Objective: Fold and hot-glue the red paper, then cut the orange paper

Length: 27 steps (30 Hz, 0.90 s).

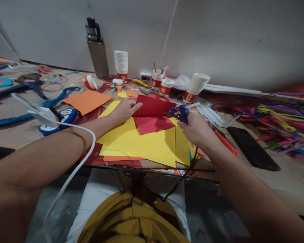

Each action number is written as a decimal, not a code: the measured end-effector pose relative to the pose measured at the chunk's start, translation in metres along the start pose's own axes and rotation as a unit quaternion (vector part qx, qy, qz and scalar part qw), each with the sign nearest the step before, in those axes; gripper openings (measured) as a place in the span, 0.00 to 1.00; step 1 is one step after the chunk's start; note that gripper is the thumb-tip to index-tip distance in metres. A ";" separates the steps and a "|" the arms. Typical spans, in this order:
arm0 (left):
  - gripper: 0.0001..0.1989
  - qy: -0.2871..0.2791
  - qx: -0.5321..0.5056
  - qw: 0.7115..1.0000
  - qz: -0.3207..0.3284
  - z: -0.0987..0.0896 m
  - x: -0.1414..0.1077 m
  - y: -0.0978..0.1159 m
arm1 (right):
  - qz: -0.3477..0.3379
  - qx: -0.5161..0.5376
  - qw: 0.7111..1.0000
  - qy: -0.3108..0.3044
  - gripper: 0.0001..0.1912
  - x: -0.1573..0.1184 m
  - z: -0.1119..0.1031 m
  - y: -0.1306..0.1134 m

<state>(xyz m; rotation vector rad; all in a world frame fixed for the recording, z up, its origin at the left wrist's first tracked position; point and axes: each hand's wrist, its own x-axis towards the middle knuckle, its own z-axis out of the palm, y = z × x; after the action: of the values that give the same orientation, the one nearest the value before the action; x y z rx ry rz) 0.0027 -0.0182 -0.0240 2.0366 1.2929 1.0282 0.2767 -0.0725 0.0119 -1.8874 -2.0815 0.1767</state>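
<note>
at the far left of the table (5, 136), blue straps (11, 121) lie stretched among loose odds and ends, and nearer the middle a blue-and-white device (66, 119) sits with a white cable (87, 153) looping out over the left forearm. behind it an orange sheet (87, 101) lies flat, with a tipped paper cup (91, 82) at its back edge, and a dark bottle (98, 60) stands near the wall. next comes a tall stack of cups (121, 65), upright, with yellow and orange discs (130, 93) lying in front. the left hand (128, 109) is clamped on the left edge of a red sheet (152, 106), thumb on top, and holds it raised at the middle of the table; below it a pinkish-red part (154, 125) lies on yellow sheets (152, 141), though i cannot tell whether the two are one folded piece. at the red sheet's right side, the right hand (195, 126) is wrapped round a blue glue gun (181, 113), its nozzle at the lower right corner and a white stick (193, 105) poking out the back. the two hands are apart, with the red sheet between them. behind the gun a second stack of cups (196, 87) leans; further right lie a black phone (253, 147) and a blurred heap of colourful strands (288, 121).
</note>
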 end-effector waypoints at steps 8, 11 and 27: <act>0.17 -0.022 0.100 0.995 0.021 0.004 -0.003 0.001 | 0.023 -0.036 0.999 0.005 0.16 -0.004 0.002 -0.016; 0.20 0.007 0.133 0.991 0.002 0.004 -0.001 0.000 | 0.002 -0.020 1.000 -0.007 0.16 -0.006 0.004 -0.018; 0.20 -0.019 0.169 0.984 -0.043 0.003 0.000 0.008 | 0.041 -0.060 0.997 -0.008 0.16 -0.007 -0.004 -0.011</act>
<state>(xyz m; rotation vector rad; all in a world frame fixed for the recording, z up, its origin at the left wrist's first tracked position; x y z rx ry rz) 0.0091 -0.0214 -0.0200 2.2084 1.6103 0.7674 0.2682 -0.0811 0.0176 -2.0492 -2.0695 0.0889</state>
